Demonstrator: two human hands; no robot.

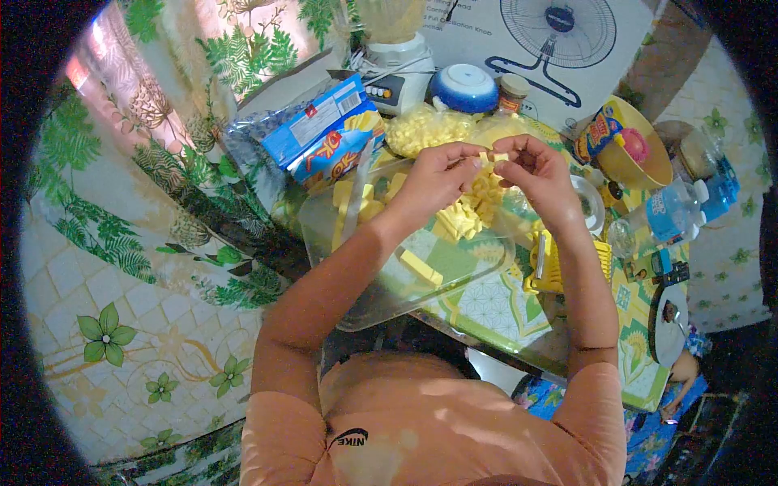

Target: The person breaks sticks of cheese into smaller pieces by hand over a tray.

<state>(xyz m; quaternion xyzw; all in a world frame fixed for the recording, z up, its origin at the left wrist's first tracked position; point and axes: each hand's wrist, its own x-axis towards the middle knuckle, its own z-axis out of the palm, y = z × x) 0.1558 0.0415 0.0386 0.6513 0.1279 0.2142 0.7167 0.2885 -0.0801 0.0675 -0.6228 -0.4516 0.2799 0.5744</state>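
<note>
My left hand (pixel 444 178) is closed, thumb and fingers pinching a small pale yellow piece (pixel 483 158). Close beside it my right hand (pixel 536 174) pinches another small yellow piece (pixel 501 158), its fingertips almost touching the left ones. Under both hands lies a pile of cut yellow pieces (pixel 460 220) on a clear plastic tray (pixel 478 267). A longer yellow stick (pixel 421 267) rests on the tray nearer my body, and larger yellow blocks (pixel 356 198) sit at its left side. I cannot tell what the yellow material is.
Behind the hands stand a bag of yellow pieces (pixel 429 130), a blue bowl (pixel 464 87), a blender (pixel 401 69) and a blue box (pixel 320 121). Right of the tray are a yellow ridged object (pixel 555 263), water bottles (pixel 668 215) and a yellow bowl (pixel 658 166). Another person's arm (pixel 685 377) shows lower right.
</note>
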